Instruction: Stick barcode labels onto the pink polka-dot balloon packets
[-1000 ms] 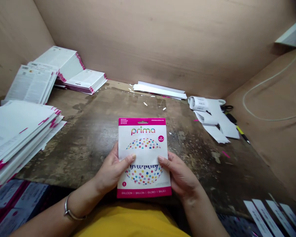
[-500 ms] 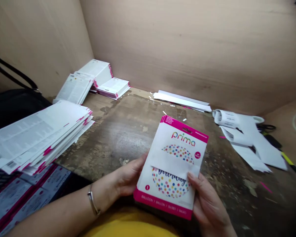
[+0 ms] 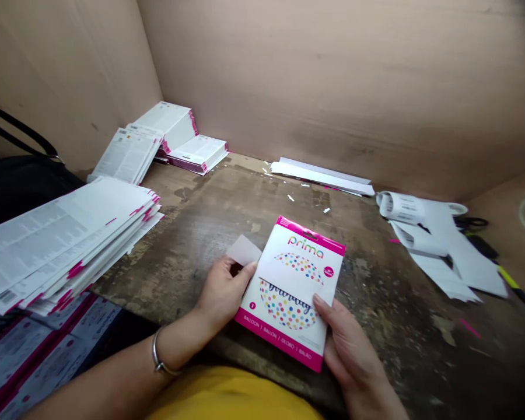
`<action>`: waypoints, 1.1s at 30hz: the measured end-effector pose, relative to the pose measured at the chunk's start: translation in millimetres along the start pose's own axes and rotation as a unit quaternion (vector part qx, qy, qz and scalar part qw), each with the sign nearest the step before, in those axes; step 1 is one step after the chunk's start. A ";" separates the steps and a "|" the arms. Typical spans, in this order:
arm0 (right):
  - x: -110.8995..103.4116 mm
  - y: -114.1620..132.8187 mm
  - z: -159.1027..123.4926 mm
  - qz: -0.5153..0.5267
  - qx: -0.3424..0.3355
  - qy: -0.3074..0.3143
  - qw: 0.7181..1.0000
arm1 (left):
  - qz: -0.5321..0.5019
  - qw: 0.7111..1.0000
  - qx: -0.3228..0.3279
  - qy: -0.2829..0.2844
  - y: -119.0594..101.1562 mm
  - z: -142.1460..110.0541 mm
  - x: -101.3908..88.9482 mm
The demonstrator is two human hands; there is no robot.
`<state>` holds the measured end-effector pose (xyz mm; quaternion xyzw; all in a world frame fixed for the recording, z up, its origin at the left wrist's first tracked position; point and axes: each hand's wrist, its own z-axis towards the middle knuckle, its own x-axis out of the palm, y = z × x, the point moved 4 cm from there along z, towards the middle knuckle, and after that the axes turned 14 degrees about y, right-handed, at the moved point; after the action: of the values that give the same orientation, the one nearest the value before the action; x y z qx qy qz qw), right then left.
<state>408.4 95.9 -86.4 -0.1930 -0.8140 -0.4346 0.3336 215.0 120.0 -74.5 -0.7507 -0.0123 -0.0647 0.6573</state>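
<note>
We hold a Prima balloon package (image 3: pixel 291 291) in both hands, tilted on a slant, low over the middle of the worn wooden table (image 3: pixel 227 204); we cannot tell whether its lower edge touches the wood. Our left grip (image 3: pixel 221 294) is closed on the package's left edge, and our right grip (image 3: pixel 347 350) is closed on its lower right side, with the fingers (image 3: pixel 321 306) lying across the front. A white paper band (image 3: pixel 289 280) crosses the package's polka-dot face, and a pale translucent slip (image 3: pixel 244 249) sticks out past its left edge, just above our left hand. Printed leaflets with magenta edges (image 3: pixel 70 245) lie stacked to our left, with more stacks (image 3: pixel 175 137) in the far corner against the cardboard wall (image 3: pixel 332 87). White strips (image 3: pixel 321 176) lie along the far side of the table, and a curled roll of barcode labels (image 3: pixel 400 208) sits to the right, near black-handled scissors (image 3: pixel 471 222) and a yellow marker (image 3: pixel 518 294).
</note>
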 end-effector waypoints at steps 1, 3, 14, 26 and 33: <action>0.1 -0.3 0.8 -0.004 -0.004 -0.001 1.000 | 0.072 0.997 0.018 0.004 -4.8 2.2 -2.3; -0.1 -0.3 1.9 -0.009 -0.008 -0.005 1.000 | 0.216 0.975 0.055 0.010 -15.2 6.3 -5.4; 6.8 -1.0 6.6 -0.043 0.020 -0.038 0.998 | 0.585 0.782 0.157 0.146 -22.4 14.0 26.8; 4.1 47.7 -30.5 -0.706 -0.110 -0.117 0.689 | 0.672 0.695 0.186 0.176 -12.3 11.9 36.9; 26.3 3.7 -19.5 -0.891 -0.097 0.045 0.442 | 0.674 0.694 0.212 0.136 -17.3 9.6 34.7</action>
<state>399.5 82.3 -57.7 0.6268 -0.4745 -0.5769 -0.2217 248.4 129.6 -54.8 -0.3813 0.5735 0.2989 0.6607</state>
